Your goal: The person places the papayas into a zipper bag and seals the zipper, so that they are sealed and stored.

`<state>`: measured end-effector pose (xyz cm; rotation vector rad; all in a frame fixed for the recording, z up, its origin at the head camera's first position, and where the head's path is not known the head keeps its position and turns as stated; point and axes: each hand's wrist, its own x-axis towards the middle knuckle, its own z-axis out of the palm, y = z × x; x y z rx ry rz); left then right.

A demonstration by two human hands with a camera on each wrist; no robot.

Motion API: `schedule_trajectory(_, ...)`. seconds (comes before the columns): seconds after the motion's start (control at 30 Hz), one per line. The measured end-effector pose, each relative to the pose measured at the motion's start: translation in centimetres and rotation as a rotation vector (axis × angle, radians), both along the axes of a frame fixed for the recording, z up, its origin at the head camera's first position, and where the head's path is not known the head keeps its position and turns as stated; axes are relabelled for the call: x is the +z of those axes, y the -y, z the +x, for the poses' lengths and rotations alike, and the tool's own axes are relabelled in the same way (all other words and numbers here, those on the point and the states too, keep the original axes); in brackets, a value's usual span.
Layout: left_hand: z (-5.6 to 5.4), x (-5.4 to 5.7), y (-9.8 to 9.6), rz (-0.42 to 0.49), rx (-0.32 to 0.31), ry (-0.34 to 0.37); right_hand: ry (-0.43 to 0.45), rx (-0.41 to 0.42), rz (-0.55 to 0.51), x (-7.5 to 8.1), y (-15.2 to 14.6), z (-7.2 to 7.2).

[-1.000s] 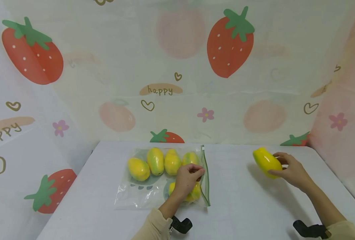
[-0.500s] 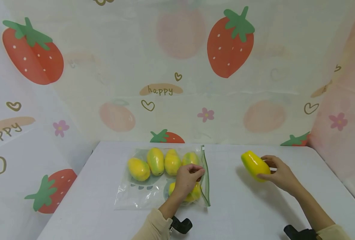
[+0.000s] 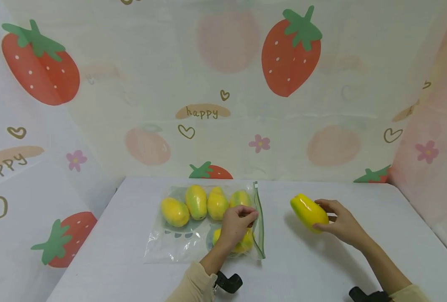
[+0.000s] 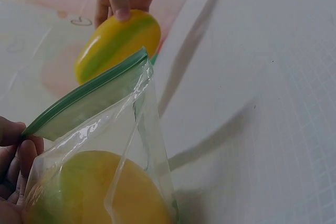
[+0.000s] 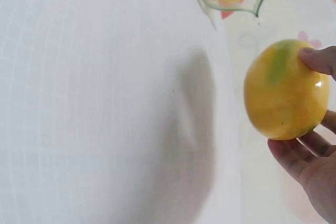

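A clear zip bag (image 3: 170,249) with a green zip edge (image 4: 89,93) lies on the white table, holding several yellow-green papayas (image 3: 196,202). My left hand (image 3: 232,228) pinches the bag's opening between thumb and fingers, and its mouth stands parted in the left wrist view. To the right of the bag, my right hand (image 3: 340,223) grips another papaya (image 3: 308,213) above the table, thumb on one side and fingers on the other. In the right wrist view that papaya (image 5: 286,93) appears end-on. My left hand partly hides the papayas nearest the zip edge.
The white table (image 3: 280,277) ends at a backdrop (image 3: 246,159) printed with strawberries. A black wrist mount (image 3: 229,283) sits at the left sleeve, and another mount (image 3: 368,295) at the right one.
My right hand has carried its papaya leftward, closer to the bag's mouth and slightly lower in the head view. My left hand and the bag have stayed in place.
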<state>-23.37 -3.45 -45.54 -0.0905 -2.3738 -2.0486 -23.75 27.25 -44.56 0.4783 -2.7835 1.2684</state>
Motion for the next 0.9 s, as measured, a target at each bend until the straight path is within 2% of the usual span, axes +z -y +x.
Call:
schedule_trajectory(0.37, 0.1, 0.2, 0.0, -0.003, -0.004, -0.002, 0.024, 0.063, -0.031, 0.0, 1.5, 0.5)
schedule_trajectory(0.9, -0.1, 0.1, 0.0, -0.017, -0.003, 0.017, 0.085, 0.308, 0.026, -0.4, 4.1, 0.6)
